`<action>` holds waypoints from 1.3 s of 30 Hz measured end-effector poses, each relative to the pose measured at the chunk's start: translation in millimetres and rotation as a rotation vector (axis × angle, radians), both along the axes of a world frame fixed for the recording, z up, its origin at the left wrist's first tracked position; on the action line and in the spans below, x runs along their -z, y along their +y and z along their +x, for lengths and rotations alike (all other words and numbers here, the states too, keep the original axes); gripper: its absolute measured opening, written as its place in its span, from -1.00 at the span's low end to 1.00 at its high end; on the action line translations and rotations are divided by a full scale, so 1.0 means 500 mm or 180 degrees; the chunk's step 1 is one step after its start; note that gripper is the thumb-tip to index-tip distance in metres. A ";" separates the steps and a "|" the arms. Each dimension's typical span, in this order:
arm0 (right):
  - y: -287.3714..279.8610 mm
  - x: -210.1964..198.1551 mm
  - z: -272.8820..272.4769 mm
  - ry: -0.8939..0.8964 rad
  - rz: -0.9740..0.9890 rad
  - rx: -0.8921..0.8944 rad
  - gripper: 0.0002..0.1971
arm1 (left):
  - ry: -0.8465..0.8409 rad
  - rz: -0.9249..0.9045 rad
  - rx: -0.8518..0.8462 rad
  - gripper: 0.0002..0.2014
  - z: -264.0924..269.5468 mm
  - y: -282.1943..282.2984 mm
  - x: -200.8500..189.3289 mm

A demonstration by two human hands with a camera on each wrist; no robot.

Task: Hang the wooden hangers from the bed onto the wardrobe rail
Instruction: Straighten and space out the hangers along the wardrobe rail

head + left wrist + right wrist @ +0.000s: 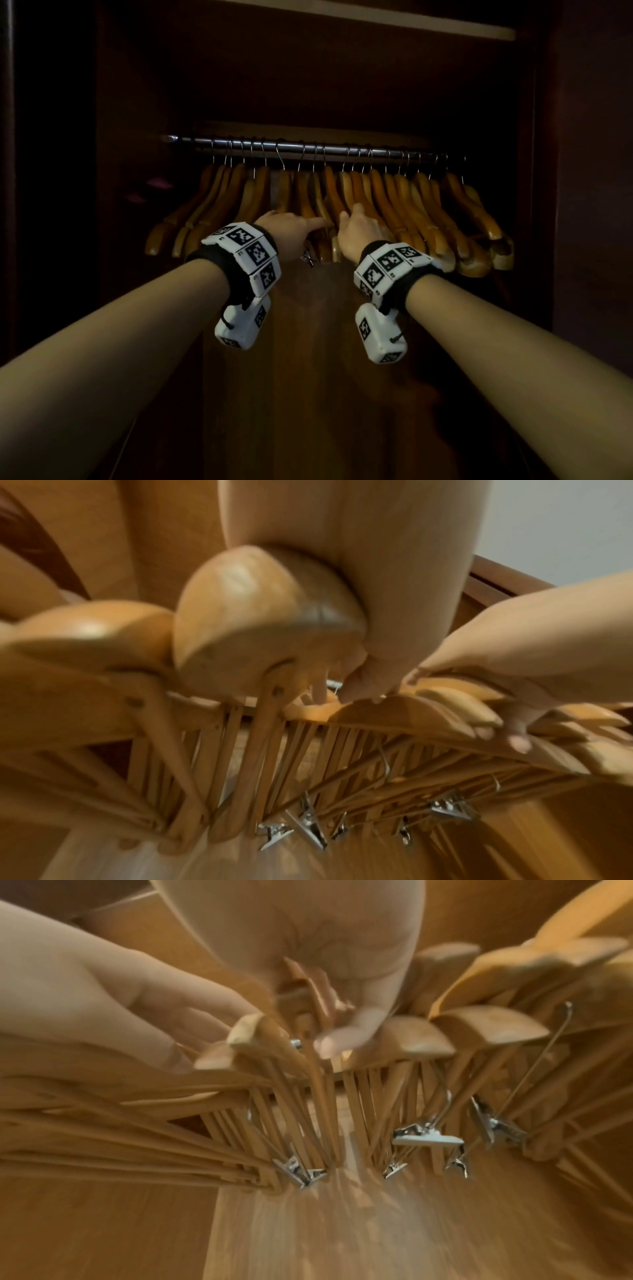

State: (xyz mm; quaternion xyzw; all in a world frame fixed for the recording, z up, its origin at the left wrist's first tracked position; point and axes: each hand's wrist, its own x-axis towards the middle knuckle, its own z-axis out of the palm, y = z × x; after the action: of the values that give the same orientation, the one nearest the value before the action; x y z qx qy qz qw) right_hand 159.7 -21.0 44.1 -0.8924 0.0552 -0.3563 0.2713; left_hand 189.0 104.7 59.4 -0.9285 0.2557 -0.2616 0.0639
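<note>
Inside a dark wooden wardrobe [342,85], your two bare arms reach forward to a crowded row of honey-coloured wooden hangers [394,205] hooked by thin wire hooks along a polished round metal rail [308,148]. The hangers fill the rail from its left end nearly to its right, their shoulders fanning down toward you.

Your left hand [291,228] lies on the shoulders of the hangers near the middle of the row, its fingers [363,688] stretched out and resting among the rounded wooden ends rather than wrapped around any one of them. Your right hand [359,226] sits just beside it, touching the neighbouring hangers, its fingers [339,1039] also extended and slightly spread, tips pushed in between the shoulders. The wrist views are blurred, so a finer grip cannot be made out.

Below the shoulders, slim wooden trouser bars run back in a tight bundle, and small shiny metal clips [424,1135] dangle from several of them. Both wrists carry white blocks printed with black square markers [250,251].
</note>
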 end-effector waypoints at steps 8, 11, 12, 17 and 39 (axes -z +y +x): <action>0.000 -0.014 0.024 0.0184 -0.0035 0.0352 -0.55 | -0.0013 -0.0125 0.0043 -0.40 -0.007 0.011 0.002; -0.008 0.000 0.025 0.0144 -0.0376 0.0380 -0.54 | -0.0020 -0.0146 0.0061 -0.40 -0.009 0.014 0.003; -0.012 0.001 0.027 0.0151 -0.0457 0.0411 -0.54 | -0.0018 -0.0147 0.0064 -0.40 -0.008 0.014 0.003; -0.031 -0.006 0.032 0.0156 -0.0567 0.0609 -0.60 | -0.0035 -0.0154 0.0041 -0.41 0.001 0.012 0.004; -0.007 0.013 0.038 -0.0096 -0.0459 0.0420 -0.66 | -0.0061 -0.0103 -0.0018 -0.41 0.013 -0.003 0.006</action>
State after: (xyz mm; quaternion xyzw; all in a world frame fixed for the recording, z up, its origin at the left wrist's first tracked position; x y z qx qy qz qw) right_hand 178.9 -24.3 37.4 -0.8986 0.0839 -0.3898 0.1831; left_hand 195.2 103.0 56.6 -0.9276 0.2481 -0.2744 0.0520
